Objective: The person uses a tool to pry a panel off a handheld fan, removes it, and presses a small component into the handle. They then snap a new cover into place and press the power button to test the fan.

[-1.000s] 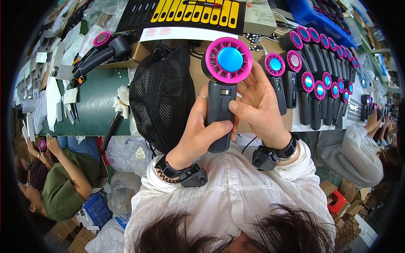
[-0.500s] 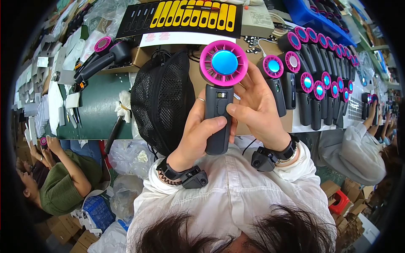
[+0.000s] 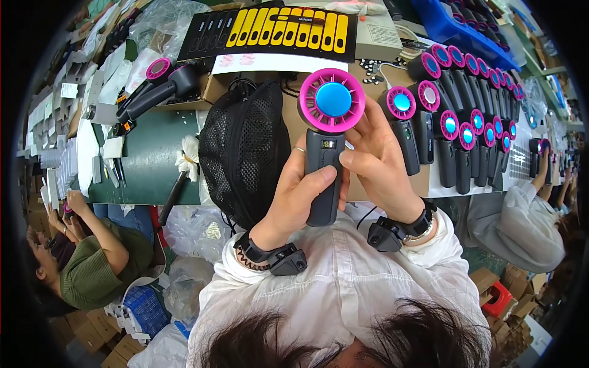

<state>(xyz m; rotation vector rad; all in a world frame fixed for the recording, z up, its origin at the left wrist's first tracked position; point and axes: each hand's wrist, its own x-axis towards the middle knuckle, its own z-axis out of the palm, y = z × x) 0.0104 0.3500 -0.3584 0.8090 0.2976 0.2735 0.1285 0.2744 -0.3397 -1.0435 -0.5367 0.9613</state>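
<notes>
Upright in front of my chest is a dark grey handheld fan (image 3: 324, 191) with a pink ring grille and a shiny blue centre. My left hand (image 3: 283, 205) is wrapped round its handle, thumb lying across the front below a small lit display. From the other side my right hand (image 3: 388, 175) also grips it. Its thumb tip touches the handle's right edge beside the display, and its other fingers are partly hidden behind the fan. A black mesh bag (image 3: 242, 153) lies just left of my left hand. Several similar fans (image 3: 467, 136) stand to the right.
At the back lies a black sheet with yellow strips (image 3: 285, 30), near a blue bin (image 3: 463, 30). More dark fan parts (image 3: 161, 89) rest at the left by a green mat (image 3: 150, 144) and a black-handled brush (image 3: 175, 190). A person in green (image 3: 101, 270) works on the left.
The scene has shifted slightly right and down in the picture, with the fan and both hands. My right thumb sits a little nearer the handle's edge; both hands keep their hold.
</notes>
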